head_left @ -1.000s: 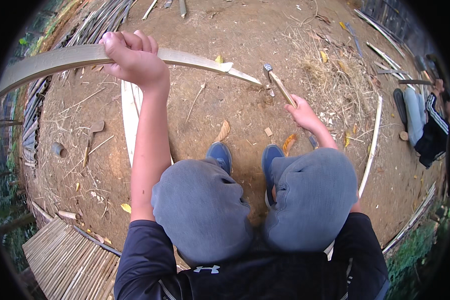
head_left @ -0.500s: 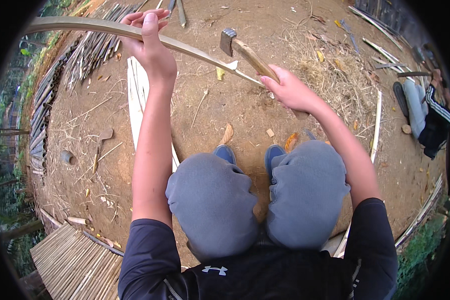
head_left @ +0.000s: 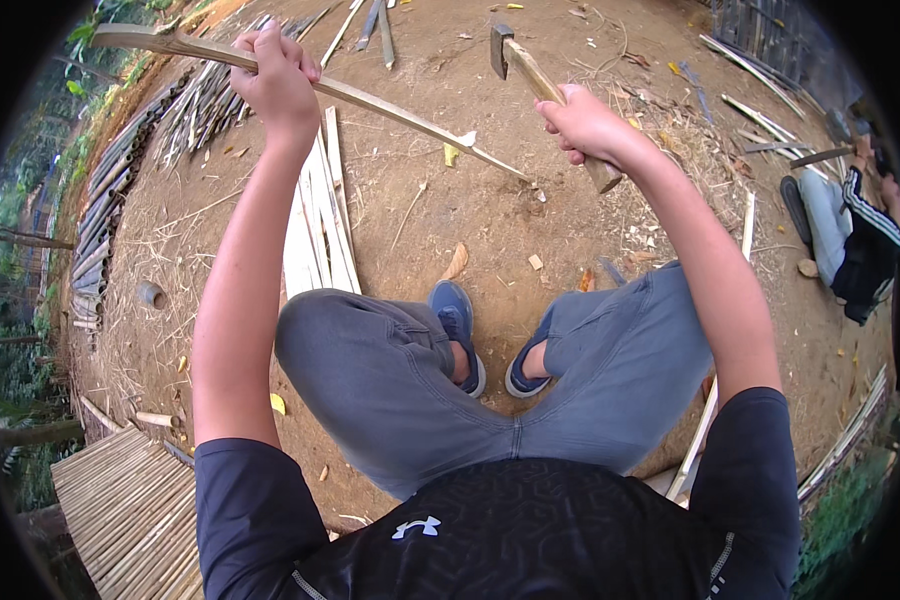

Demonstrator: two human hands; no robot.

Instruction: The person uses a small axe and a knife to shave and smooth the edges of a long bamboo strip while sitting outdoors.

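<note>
My left hand [head_left: 282, 95] is closed around a long pale wooden strip [head_left: 395, 112], which slants down to the right. Its thin tip reaches the dirt in front of my feet, and a curl of shaving stands out near that end. In my right hand [head_left: 592, 132] is a short tool with a wooden handle [head_left: 535, 76] and a blocky dark metal head [head_left: 500, 52]; whether it is a hammer or a hatchet I cannot tell. The head points away from me, above and apart from the strip's tip.
Pale split strips [head_left: 320, 225] lie by my left knee. Bamboo poles [head_left: 100, 215] are stacked at far left, a slatted bamboo platform [head_left: 135, 510] stands at lower left, and dry straw and chips litter the ground. A co-worker [head_left: 850, 220] holds a blade at far right.
The tool in my right hand has lifted up and away from the strip's tip. My left fingers have closed more tightly round the strip. My knees have swung apart.
</note>
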